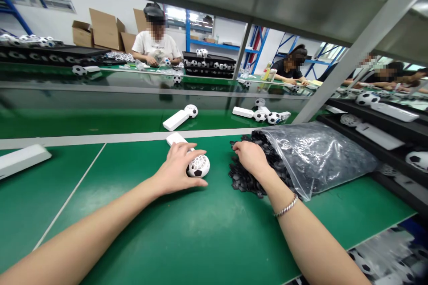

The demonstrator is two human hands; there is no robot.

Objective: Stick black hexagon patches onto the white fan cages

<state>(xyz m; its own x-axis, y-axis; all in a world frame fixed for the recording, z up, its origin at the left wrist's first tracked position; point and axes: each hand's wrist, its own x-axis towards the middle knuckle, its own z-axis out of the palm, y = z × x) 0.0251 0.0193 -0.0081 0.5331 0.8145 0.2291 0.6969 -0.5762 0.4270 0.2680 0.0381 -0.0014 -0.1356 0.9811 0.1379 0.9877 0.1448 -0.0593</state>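
Observation:
My left hand (180,167) curves around a football-patterned ball head (199,167) with an open white lattice on its face. The thumb lies along the near side of the ball, fingers over the far side. Behind the fingers, a white handle (176,139) sticks out from it onto the green bench. To the right, my right hand (250,156) dips into a heap of small black plastic pieces (245,182), its fingers closed together. Whatever the fingertips pinch is hidden. The heap spills from the mouth of a clear plastic bag (327,156).
Beyond the pale strip lie a similar white-handled ball piece (177,120) and several more (260,116). A white handle (23,160) lies at left. Black trays (374,136) with ball pieces stack at right, beside a slanting metal post (351,49). Co-workers (157,46) sit opposite.

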